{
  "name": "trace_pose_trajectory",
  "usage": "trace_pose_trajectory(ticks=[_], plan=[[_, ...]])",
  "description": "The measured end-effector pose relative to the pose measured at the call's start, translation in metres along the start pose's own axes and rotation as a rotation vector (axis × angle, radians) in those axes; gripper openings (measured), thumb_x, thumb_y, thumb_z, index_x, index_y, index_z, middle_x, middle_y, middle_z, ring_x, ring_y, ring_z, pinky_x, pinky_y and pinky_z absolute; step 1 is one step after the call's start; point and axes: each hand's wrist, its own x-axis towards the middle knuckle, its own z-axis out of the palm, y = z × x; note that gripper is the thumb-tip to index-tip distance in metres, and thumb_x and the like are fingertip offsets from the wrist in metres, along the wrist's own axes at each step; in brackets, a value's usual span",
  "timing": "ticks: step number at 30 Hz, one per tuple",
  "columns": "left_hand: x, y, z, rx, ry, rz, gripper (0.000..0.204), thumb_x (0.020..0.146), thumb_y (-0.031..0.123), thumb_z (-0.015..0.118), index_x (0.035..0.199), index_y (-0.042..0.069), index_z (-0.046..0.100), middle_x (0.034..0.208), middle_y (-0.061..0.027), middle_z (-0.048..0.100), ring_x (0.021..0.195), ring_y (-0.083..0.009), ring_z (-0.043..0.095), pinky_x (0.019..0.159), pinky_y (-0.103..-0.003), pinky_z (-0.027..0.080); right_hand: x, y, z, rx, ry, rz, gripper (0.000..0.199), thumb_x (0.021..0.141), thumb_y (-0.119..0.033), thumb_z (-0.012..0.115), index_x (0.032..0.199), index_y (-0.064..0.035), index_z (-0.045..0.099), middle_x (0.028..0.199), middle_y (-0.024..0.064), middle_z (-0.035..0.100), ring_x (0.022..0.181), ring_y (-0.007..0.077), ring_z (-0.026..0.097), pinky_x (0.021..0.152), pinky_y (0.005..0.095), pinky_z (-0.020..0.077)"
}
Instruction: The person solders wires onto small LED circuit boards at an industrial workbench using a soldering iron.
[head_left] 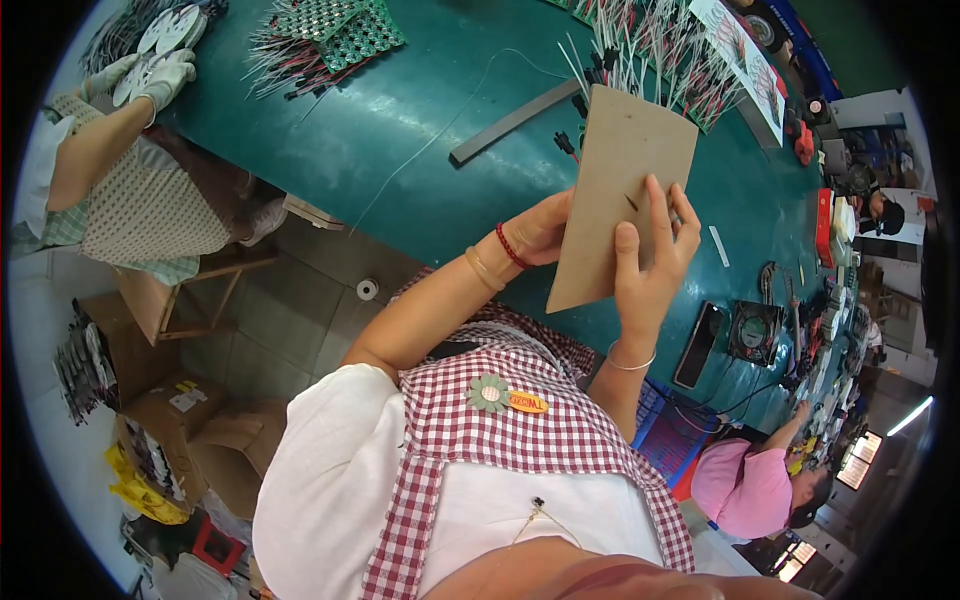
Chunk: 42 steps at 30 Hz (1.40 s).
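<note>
Left hand (545,228): holding the brown board (628,140) at its left edge; fingers hidden behind it.
Right hand (655,260): spread against the near face, thumb apart from fingers.
Board position: held up over the tabletop (430,190), near its front edge.
Board axis: long side runs away from the wearer, far end leaning slightly right; face tilted toward the camera.
Grey bar (515,120): on the tabletop, left of the board, lying slantwise.
Wired circuit boards (350,40): piled toward the far side, leads loose.
Right side: black phone-like slab (698,345), then a black fan (755,332).
Blue crate (660,440): below the tabletop on the right; contents can't be made out.
Carton (150,455): floor, left; bundled parts inside.
Open carton (240,440): beside it, flaps out; can't see inside.
Co-worker's gloved hand (168,80): far left, on white discs (165,38).
</note>
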Motion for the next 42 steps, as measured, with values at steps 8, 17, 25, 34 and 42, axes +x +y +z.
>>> trace_pose_trajectory(ticks=[8,17,25,34,42], plan=[[-0.002,0.006,0.005,0.034,0.035,-0.013,0.086,0.086,0.046,0.069,0.150,0.011,0.025,0.145,-0.0080,0.041,0.131,-0.0210,0.045,0.107,-0.040,0.042,0.001,-0.002,0.001,0.064,-0.070,0.039,0.040,0.090,-0.018,0.063,0.129,-0.0179,0.062,0.137,0.0170,0.045,0.126,0.0342,0.043,0.106,0.0429,0.0351],[-0.002,0.013,0.012,0.094,0.108,-0.062,0.086,0.084,0.040,0.072,0.150,0.012,0.024,0.146,-0.0064,0.040,0.131,-0.0215,0.045,0.107,-0.039,0.041,0.005,-0.005,-0.002,0.073,-0.153,0.087,0.054,0.079,-0.028,0.075,0.129,-0.0132,0.062,0.137,0.0150,0.046,0.124,0.0330,0.047,0.102,0.0421,0.0403],[-0.006,0.028,0.027,0.346,0.169,-0.088,0.094,0.081,0.043,0.075,0.152,0.012,0.022,0.144,-0.0057,0.040,0.131,-0.0206,0.042,0.107,-0.040,0.041,0.009,-0.003,-0.009,0.278,-0.209,0.070,0.065,0.077,-0.030,0.077,0.133,-0.0053,0.056,0.143,0.0188,0.043,0.126,0.0348,0.049,0.102,0.0429,0.0429],[-0.019,0.047,0.085,1.487,0.307,0.081,0.101,0.073,0.047,0.081,0.152,0.014,0.027,0.139,-0.0136,0.034,0.118,-0.0260,0.048,0.094,-0.036,0.049,-0.017,0.036,-0.016,1.045,-0.458,0.253,0.067,0.083,-0.052,0.069,0.116,0.0058,0.059,0.127,0.0133,0.054,0.107,0.0177,0.057,0.083,0.0303,0.0483],[-0.011,0.028,0.110,2.001,0.571,-0.080,0.092,0.073,0.056,0.074,0.146,0.010,0.040,0.120,-0.0284,0.050,0.108,-0.0426,0.058,0.087,-0.042,0.051,-0.051,0.060,0.020,1.501,-0.288,0.533,0.075,0.097,-0.061,0.038,0.142,-0.0022,0.036,0.130,0.0093,0.054,0.111,0.0222,0.057,0.093,0.0371,0.0478]])
